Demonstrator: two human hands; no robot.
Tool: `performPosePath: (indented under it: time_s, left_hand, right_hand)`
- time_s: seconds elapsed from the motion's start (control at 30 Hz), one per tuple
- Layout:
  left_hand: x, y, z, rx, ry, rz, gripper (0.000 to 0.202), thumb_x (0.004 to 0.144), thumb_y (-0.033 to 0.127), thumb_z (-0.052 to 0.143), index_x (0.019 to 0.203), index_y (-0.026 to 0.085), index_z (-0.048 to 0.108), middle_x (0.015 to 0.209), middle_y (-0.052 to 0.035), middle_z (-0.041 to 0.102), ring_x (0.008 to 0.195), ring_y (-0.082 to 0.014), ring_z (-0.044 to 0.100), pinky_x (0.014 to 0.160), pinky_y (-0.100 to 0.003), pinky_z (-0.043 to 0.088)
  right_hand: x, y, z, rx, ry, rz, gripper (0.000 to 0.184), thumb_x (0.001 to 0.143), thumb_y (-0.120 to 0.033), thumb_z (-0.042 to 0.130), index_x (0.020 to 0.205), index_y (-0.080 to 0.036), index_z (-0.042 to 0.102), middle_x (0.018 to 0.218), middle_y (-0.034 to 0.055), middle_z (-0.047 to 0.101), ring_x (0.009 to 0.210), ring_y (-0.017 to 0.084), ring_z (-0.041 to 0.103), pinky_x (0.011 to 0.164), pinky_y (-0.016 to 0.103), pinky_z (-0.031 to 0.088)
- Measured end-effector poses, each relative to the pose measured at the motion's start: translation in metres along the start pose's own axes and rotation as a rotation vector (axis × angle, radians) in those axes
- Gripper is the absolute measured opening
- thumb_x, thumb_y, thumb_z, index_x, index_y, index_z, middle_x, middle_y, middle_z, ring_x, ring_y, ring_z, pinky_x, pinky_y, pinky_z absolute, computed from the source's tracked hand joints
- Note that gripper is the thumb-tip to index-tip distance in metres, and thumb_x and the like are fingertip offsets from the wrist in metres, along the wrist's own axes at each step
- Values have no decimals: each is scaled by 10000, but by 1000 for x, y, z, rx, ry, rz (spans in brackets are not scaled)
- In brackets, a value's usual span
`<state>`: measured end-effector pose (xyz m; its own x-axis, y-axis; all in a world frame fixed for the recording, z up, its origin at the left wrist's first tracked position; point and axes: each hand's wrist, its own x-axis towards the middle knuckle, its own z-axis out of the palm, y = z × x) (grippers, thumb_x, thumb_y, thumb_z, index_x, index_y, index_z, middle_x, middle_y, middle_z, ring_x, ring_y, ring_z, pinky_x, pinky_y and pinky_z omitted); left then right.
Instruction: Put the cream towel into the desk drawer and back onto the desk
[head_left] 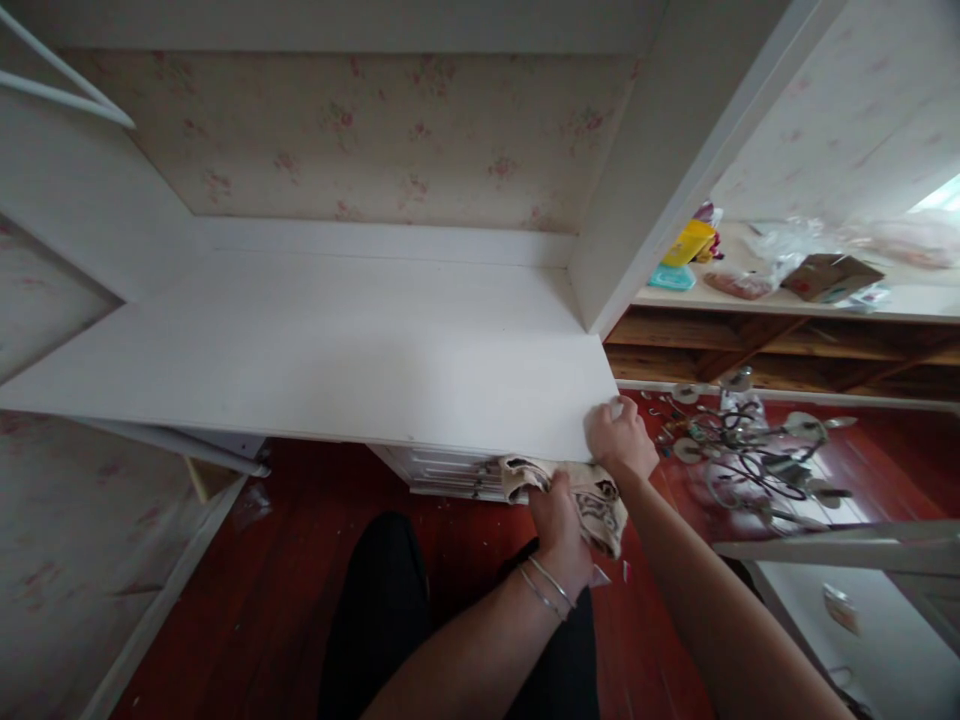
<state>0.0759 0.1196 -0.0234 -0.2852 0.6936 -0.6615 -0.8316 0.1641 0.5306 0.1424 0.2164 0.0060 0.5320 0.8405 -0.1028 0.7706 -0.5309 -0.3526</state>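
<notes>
Our left hand (556, 522) clamped a beige, brown-patterned fabric cloth (601, 505) lying crosswise through its grip, right end beside our right hand (624, 442), whose hold we couldn't tell.

A beige cloth (604, 506) (crumpled, dark-patterned) is bunched at the white desktop's (360, 340) front right corner.

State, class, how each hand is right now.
Left hand: closed, holding the patterned cloth.
Right hand: on the corner of the white desktop; its grip cannot be told.
</notes>
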Motion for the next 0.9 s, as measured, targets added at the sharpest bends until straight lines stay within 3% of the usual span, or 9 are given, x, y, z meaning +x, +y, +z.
performPosePath:
  time_s: [0.1,0.2,0.33,0.43,0.53,0.7,0.9]
  left_hand:
    - [7,-30,6,-39,6,-22,275,752,188,629,1021,145,598,943,-96,708,791,-206,697,711,-316,560]
    - [16,-44,1,-72,9,-35,294,750,185,644,1037,146,597,961,-94,707,810,-203,697,721,-313,560]
    - [42,-54,-20,-111,79,-123,261,788,219,613,1037,144,592,936,-98,702,762,-203,696,698,-334,564]
    - [67,-52,-41,-121,152,-116,274,799,217,599,1066,164,573,918,-77,692,721,-193,691,686,-343,564]
    - [89,-39,-62,-136,214,-79,293,796,193,593,1086,189,554,895,-47,682,700,-178,685,699,-349,564]
    - [118,1,-100,-109,307,23,280,756,134,600,1026,196,558,814,-16,661,687,-179,675,715,-380,564]
    - [138,50,-132,-107,325,105,290,744,100,604,1022,180,575,855,-35,668,694,-181,669,742,-406,558]
  right_hand:
    - [1,0,0,-3,5,-1,531,922,-510,228,1380,-281,365,1258,135,555,1072,349,584,890,506,437]
    - [1,0,0,-2,2,-2,529,922,-508,231,1378,-276,364,1267,134,549,1083,344,578,898,498,432]
    - [1,0,-1,-4,-4,-7,530,922,-508,232,1372,-265,370,1268,136,550,1087,345,575,899,488,431]
    - [2,1,1,-12,-2,2,528,921,-511,236,1372,-274,372,1264,130,555,1075,347,583,887,484,436]
    - [3,1,3,-20,9,8,520,921,-506,243,1375,-288,368,1268,127,556,1068,346,587,876,483,440]
    - [2,0,3,-11,15,4,513,916,-508,246,1361,-294,385,1275,125,560,1070,348,589,874,490,444]
    - [1,1,2,5,25,12,514,912,-505,262,1360,-286,388,1293,132,549,1108,337,571,899,494,437]
